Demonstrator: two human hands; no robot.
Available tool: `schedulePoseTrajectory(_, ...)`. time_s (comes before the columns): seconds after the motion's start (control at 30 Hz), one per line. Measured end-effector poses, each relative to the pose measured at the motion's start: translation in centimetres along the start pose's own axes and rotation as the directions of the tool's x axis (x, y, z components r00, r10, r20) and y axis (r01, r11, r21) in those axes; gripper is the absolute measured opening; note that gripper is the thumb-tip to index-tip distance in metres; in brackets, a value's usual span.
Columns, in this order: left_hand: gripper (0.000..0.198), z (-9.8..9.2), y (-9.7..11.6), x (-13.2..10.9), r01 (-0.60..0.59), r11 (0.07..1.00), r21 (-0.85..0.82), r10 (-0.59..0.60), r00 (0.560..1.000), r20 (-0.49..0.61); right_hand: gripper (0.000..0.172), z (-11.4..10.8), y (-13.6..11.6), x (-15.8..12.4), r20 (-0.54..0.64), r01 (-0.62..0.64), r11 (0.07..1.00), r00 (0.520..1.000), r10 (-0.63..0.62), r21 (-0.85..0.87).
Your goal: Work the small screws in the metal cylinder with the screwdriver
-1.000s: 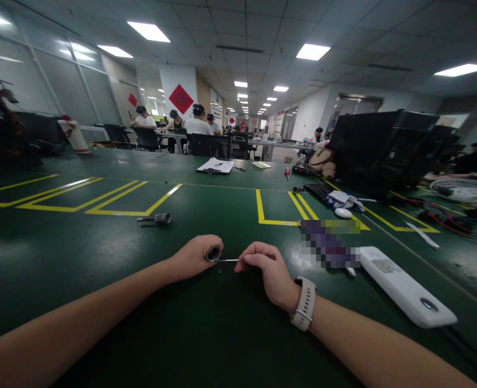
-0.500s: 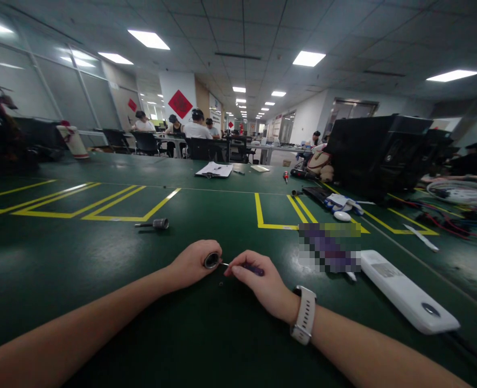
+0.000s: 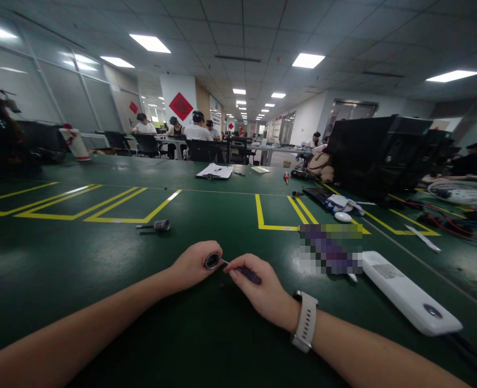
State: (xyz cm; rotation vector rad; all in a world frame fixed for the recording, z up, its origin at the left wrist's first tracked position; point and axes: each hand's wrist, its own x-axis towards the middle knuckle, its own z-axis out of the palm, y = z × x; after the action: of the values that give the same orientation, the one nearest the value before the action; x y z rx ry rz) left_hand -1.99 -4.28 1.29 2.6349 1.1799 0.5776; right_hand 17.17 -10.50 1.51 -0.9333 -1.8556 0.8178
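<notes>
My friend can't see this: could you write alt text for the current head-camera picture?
A person's left hand holds a round metal part while the right hand holds a purple-handled tool, its shaft pointing toward that part, over a green table. A second metal piece lies beyond the left hand, and a white device sits to the right.

Open-plan office from where I'm standing: tiled ceiling [image 3: 262, 32], panel lights [image 3: 149, 44] lit. Glass partition [image 3: 63, 89] left, white column [image 3: 168, 86] with red diamond sign [image 3: 181, 106], black chairs [image 3: 147, 144] at desks beyond the green table [image 3: 210, 207].
</notes>
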Motion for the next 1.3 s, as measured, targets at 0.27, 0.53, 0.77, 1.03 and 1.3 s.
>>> schedulePoseTrajectory(0.27,0.004,0.0,0.3,-0.1,-0.018,0.998,0.054,0.016,0.999,0.036,0.011,0.1,-0.3,-0.5,-0.006,0.069,0.99,0.998,-0.07,-0.127)
schedulePoseTrajectory(0.53,0.008,-0.1,0.4,-0.3,-0.095,0.989,0.114,0.085,0.992,0.089,0.011,-0.5,0.5,0.5,0.066,-0.224,0.858,0.974,0.219,0.462)
schedulePoseTrajectory(0.77,0.008,0.2,0.2,-0.2,-0.094,0.989,0.11,0.085,0.993,0.083,0.011,-0.5,0.6,0.4,0.056,-0.218,0.81,0.973,0.224,0.544)
schedulePoseTrajectory(1.03,0.012,0.0,0.9,-0.3,-0.132,0.974,0.182,0.114,0.988,0.106,0.013,-0.2,-0.7,-0.4,-0.057,-0.091,0.993,0.994,0.095,0.076)
schedulePoseTrajectory(1.3,0.012,0.0,0.9,-0.3,-0.106,0.983,0.15,0.093,0.991,0.095,0.01,-0.3,0.8,0.7,0.057,-0.268,0.724,0.952,0.302,0.636)
